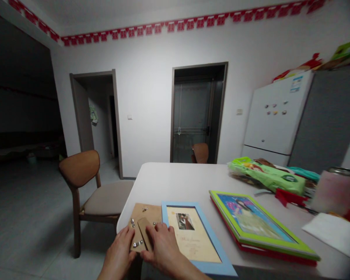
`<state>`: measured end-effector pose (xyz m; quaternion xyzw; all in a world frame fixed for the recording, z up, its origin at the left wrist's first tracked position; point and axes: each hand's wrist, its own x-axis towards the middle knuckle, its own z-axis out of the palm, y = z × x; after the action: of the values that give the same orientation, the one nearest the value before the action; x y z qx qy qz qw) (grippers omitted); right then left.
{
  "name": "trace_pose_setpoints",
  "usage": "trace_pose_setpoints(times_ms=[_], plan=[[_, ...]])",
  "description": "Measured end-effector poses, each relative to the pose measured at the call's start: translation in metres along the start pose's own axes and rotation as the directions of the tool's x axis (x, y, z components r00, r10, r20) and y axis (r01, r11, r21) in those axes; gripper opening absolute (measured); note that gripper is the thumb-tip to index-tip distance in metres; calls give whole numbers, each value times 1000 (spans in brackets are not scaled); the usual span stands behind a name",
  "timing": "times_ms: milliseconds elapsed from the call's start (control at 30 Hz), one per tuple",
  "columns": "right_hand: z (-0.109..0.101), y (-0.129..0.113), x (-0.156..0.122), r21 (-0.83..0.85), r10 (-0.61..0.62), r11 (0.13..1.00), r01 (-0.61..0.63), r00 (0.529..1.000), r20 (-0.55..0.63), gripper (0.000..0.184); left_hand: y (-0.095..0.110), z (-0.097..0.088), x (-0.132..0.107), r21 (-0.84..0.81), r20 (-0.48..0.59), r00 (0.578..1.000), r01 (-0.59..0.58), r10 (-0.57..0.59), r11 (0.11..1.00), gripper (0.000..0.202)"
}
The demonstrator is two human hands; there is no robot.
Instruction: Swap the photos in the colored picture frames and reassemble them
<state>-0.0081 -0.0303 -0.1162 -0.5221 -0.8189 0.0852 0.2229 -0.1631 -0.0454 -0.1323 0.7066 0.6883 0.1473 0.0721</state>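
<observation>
A brown picture frame backing board [156,212] lies at the table's near left edge, with metal turn clips [138,244] and a fold-out stand leg [144,229] on it. My left hand [119,249] grips the board's left side, thumb at the near edge. My right hand [165,247] closes on the board's near right part, fingers over the stand leg and thumb at the near edge. Right beside the board is a light blue picture frame [198,208] with a cream print and a small photo; my right forearm covers its lower left corner.
To the right, a green picture frame [294,245] rests on a red one [251,249]. Behind it are a green wipes-like package [265,177], a pinkish jar [335,192] and white paper [332,233]. A wooden chair [80,169] stands left of the white table [175,179]; a refrigerator [275,116] is at back right.
</observation>
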Motion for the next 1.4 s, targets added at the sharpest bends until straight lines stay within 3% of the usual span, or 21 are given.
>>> trace_pose_setpoints(times_ms=[100,267,400,533,667,867,1000,1100,1400], plan=[[-2,2,2,69,62,996,-61,998,-24,48,10,-4,2,5,-18,1000,15,-15,1000,56],[-47,40,-21,180,2,984,10,998,-68,39,54,-9,-7,-71,-89,987,-140,134,988,49],[-75,86,-46,204,75,976,-79,997,28,41,95,6,-9,-184,-46,965,-264,260,947,48],[-73,120,-58,134,92,986,-98,995,48,40,117,25,-7,-230,-3,948,-311,319,922,32],[-61,131,-60,37,66,997,-66,998,1,39,118,35,-6,-197,3,938,-338,346,920,19],[-61,132,-58,-27,48,998,-49,999,-16,36,111,40,-11,-228,18,904,-412,427,882,45],[-59,141,-43,-140,116,981,-132,987,-114,32,108,44,-9,-228,36,908,-400,418,888,50],[-55,149,-31,-210,127,966,-150,985,-120,30,107,45,-7,-227,60,908,-391,414,892,58],[-58,155,-17,-182,145,969,-164,983,-117,28,109,40,-9,-237,79,917,-363,390,901,62]])
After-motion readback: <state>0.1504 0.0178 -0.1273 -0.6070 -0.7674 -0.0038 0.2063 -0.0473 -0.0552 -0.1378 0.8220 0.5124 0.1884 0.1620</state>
